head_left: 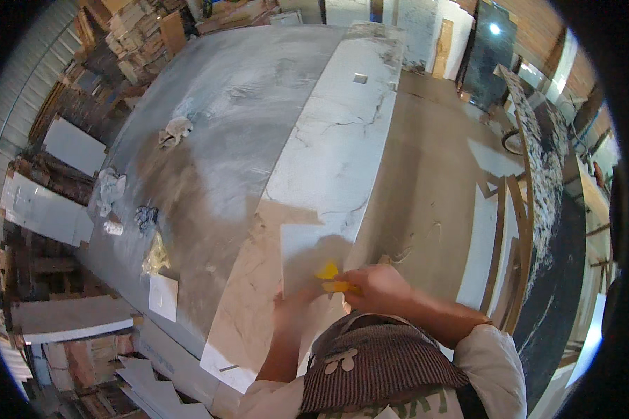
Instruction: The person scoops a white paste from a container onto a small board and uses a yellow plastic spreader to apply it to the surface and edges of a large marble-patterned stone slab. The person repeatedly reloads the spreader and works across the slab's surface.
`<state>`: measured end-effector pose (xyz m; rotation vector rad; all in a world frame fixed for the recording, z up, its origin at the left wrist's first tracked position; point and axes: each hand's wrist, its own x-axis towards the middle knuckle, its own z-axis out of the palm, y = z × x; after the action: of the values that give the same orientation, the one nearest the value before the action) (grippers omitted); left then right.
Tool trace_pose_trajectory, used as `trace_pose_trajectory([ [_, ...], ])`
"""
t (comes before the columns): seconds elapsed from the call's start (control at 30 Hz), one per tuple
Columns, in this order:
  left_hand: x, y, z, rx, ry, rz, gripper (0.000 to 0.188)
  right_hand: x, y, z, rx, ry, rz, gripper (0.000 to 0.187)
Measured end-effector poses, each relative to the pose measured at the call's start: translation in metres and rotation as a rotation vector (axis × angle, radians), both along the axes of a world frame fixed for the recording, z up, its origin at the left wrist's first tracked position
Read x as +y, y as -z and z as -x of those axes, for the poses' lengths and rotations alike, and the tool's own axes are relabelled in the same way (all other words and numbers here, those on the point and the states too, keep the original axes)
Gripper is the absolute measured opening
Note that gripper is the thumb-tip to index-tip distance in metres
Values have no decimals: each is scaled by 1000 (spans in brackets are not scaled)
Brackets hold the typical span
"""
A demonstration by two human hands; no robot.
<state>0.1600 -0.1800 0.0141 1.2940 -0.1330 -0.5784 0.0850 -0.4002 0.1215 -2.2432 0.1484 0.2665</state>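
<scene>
My right hand [379, 288] is closed around a yellow hand tool [340, 286], whose exact kind I cannot make out. A bright yellow piece [326, 270] shows just beyond it, perhaps part of the same tool. Under both lies a flat white panel [302, 244], partly in shadow, above the long marbled slab [332, 157]. At the panel's near left edge is my left hand [295, 307], blurred, its fingers bent round that edge. My forearms hide the panel's near end.
The slab rests on a wide grey table [241, 84]. Crumpled rags [177, 130], a yellow plastic bag [158, 255] and a small white tile [163, 297] lie on its left. Stacked offcuts [80, 356] stand left; a speckled stone slab [541, 167] leans right, across the brown floor [426, 174].
</scene>
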Motion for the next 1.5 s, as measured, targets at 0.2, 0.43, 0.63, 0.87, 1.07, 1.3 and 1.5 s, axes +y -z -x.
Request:
trace_pose_trajectory([
  [0.2, 84, 46, -28, 511, -104, 475, 53, -47, 85, 20, -235, 405, -746, 38],
  [0.43, 151, 71, -55, 469, -33, 393, 69, -54, 146, 20, -219, 747, -1132, 41],
  [0.63, 180, 95, -61, 350, -104, 366, 74, -46, 182, -7, -339, 790, -979, 38],
  [0.87, 141, 55, -58, 518, -24, 389, 68, -51, 190, -34, -390, 848, -756, 37],
  [1.07, 153, 59, -61, 494, -2, 331, 67, -47, 190, -36, -411, 825, -732, 37],
  [1.3, 170, 70, -66, 443, 27, 304, 65, -4, 186, 13, -335, 741, -575, 44],
  [1.5, 170, 81, -68, 383, 44, 322, 60, 47, 173, 65, -117, 664, -510, 47],
])
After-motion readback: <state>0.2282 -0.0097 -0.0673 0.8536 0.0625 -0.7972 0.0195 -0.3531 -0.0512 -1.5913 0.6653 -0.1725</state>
